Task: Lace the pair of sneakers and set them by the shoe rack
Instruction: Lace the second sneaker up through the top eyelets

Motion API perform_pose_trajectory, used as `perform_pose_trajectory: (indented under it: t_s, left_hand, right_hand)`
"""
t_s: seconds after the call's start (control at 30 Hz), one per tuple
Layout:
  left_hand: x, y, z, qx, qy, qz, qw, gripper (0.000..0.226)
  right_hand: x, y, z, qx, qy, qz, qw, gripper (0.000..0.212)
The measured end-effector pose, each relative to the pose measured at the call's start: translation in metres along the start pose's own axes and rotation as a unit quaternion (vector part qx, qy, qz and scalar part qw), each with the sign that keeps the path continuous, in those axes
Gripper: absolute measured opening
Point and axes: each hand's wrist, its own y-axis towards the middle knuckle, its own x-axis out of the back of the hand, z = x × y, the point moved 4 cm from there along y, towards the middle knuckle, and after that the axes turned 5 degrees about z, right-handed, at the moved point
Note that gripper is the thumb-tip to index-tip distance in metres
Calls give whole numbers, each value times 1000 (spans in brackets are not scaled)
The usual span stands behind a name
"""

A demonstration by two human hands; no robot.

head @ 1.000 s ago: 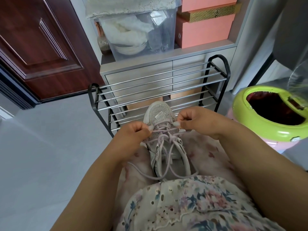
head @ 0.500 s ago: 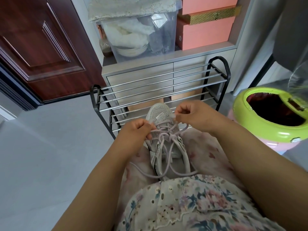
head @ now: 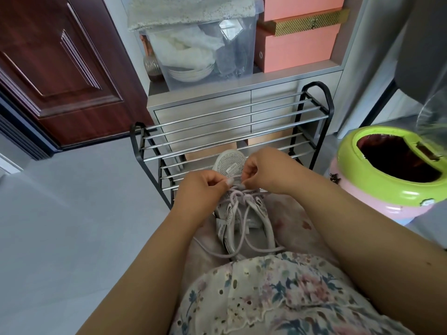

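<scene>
Both hands work at the forward eyelets of one sneaker (head: 235, 204). Left hand (head: 204, 189): fingers curled, thumb and forefinger pinching the lilac lace (head: 238, 195) on the shoe's left side. Right hand (head: 263, 171): fingers curled, pinching the same lace just beside the left fingertips, over the toe end of the tongue. Free lace ends trail back along the shoe and loop across the lap near the heel.

Sneaker position: upright on the person's lap, toe pointing away, resting on pink patterned fabric (head: 290, 218); a floral eyelet garment (head: 278, 293) covers the foreground. Only this one sneaker is in view.

Shoe rack (head: 232, 122): black end frames with chrome cross rods, standing on the floor directly beyond the toe of the sneaker.

Floor (head: 72, 213): smooth, pale grey, matte.

Room layout:
- Behind the rack: grey cabinet (head: 242, 81) with drawer fronts.
- On the cabinet top: clear storage bin (head: 205, 49) holding white fabric and stacked dishes, a pale towel draped over its lid; to its right, pink boxes (head: 297, 49) with a gold mesh-patterned box between them.
- Left: dark red-brown panelled door (head: 55, 64).
- Right: pink container with a lime green ring top (head: 377, 184) and a dark opening, standing on the floor near the rack's right end.
</scene>
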Motion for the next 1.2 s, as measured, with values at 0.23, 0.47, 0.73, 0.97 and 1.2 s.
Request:
perform_pose_trajectory:
  t_s: [0.23, 0.47, 0.73, 0.97, 1.2]
  left_hand:
    - [3, 4, 0, -6, -20, 42, 999, 18]
    - [-4, 6, -8, -37, 84, 74, 993, 10]
    - [-3, 3, 4, -24, 1, 96, 995, 18]
    - [-6, 5, 1, -29, 15, 92, 995, 18]
    - [-4, 6, 4, -17, -18, 99, 995, 19]
  right_hand:
    - [-2, 1, -18, 3, 163, 85, 983, 8]
    - [-7, 2, -24, 10, 271, 109, 956, 15]
    - [-13, 0, -36, 17, 327, 93, 940, 15]
    - [-1, 2, -11, 31, 128, 35, 991, 15]
    - [2, 0, -9, 51, 101, 44, 993, 10]
